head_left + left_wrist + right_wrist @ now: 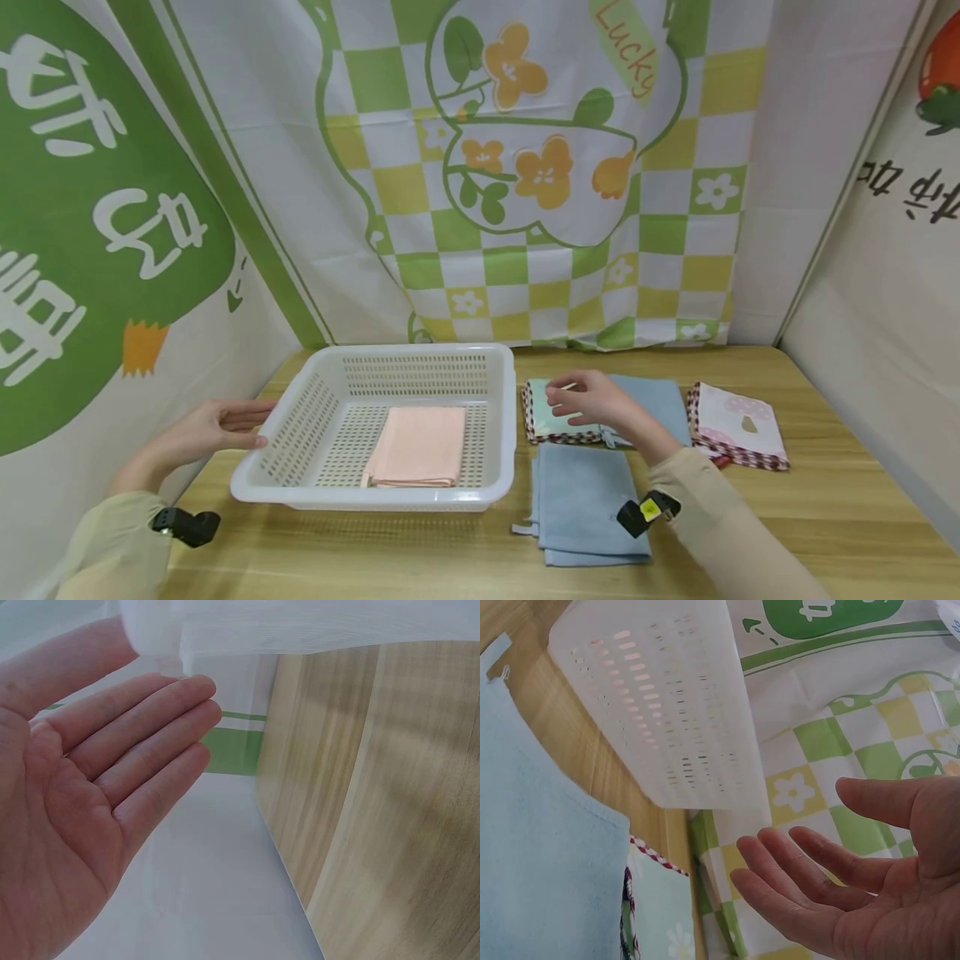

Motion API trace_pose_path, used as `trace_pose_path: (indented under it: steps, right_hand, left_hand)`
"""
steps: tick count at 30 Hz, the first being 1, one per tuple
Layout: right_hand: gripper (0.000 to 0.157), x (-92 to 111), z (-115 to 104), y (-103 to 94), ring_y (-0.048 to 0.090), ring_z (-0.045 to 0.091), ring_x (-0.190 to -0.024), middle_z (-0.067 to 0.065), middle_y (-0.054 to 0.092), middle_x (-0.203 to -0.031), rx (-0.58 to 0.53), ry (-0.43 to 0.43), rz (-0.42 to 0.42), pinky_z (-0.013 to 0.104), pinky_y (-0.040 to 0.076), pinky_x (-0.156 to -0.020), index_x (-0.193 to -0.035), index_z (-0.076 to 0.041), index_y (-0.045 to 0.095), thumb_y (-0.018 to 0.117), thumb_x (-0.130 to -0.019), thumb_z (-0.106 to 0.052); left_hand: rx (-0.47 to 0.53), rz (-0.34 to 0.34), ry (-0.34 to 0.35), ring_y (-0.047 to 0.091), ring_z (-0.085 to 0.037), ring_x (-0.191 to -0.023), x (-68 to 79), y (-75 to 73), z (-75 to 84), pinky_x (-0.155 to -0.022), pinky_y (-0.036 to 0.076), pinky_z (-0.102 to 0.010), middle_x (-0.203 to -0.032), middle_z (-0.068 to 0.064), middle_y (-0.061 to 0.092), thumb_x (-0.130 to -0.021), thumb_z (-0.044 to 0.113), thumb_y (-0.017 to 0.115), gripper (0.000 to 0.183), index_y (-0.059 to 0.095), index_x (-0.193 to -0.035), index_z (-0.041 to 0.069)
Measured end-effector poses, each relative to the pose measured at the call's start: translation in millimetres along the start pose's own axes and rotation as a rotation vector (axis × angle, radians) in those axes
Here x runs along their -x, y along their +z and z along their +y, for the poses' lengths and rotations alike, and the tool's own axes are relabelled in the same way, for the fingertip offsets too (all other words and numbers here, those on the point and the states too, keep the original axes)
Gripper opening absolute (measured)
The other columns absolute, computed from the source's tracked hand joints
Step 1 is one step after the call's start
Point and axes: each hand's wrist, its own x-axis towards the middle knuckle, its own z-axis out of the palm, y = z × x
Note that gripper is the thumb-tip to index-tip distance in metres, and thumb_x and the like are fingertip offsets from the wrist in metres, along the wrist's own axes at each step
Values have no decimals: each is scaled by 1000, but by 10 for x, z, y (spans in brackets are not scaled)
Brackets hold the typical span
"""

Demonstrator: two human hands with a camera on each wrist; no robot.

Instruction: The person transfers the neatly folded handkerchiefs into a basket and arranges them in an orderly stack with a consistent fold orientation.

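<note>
A white plastic basket [300,493] with slotted walls stands on the table, and a folded pink towel [420,442] lies inside it. My left hand [206,433] is at the basket's left rim, its fingers straight in the left wrist view, thumb close to the rim. My right hand [600,402] hovers over a mint-green towel [542,425] with a checked border, right of the basket; its fingers are loosely bent and hold nothing in the right wrist view [855,877].
One folded blue towel [585,500] lies nearest me, another blue towel [652,400] behind my right hand. A white and pink towel [738,425] with a checked edge lies farther right. A printed curtain [525,275] hangs behind the wooden table [337,558].
</note>
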Motion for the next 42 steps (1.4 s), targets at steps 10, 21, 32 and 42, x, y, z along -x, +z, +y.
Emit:
trace_pose_path:
  steps: [10, 21, 32, 42]
  right_hand:
    - [46, 30, 130, -57, 63, 32, -107, 25, 60, -122, 36, 28, 4, 44, 53, -88, -132, 3, 51, 53, -98, -28]
    - [44, 41, 290, -69, 63, 34, -105, 26, 60, -120, 47, 37, 22, 45, 54, -86, -130, 5, 51, 53, -98, -25]
    - [45, 117, 364, -112, 64, 33, -103, 22, 62, -118, 65, 58, 30, 42, 55, -84, -131, 4, 51, 55, -97, -26]
    - [49, 180, 496, -181, 63, 34, -104, 25, 60, -119, 26, 67, 37, 43, 54, -86, -132, 6, 48, 55, -97, -27]
  left_hand:
    - [5, 3, -4, 57, -36, -116, -13, 6, -43, -84, 53, -23, -135, -26, 51, -86, 27, 70, 70, 40, -139, -7]
    - [27, -4, -15, 59, -30, -116, 1, -2, -38, -84, 52, -22, -136, -26, 51, -86, 28, 70, 70, 40, -140, -6]
    - [38, -6, -14, 56, 8, -104, 1, -17, -50, -84, 51, -21, -136, -26, 50, -86, 29, 70, 70, 41, -140, -5]
    - [17, -22, -9, 53, -41, -120, -3, 5, -24, -85, 53, -28, -136, -28, 49, -88, 27, 68, 69, 39, -140, -8]
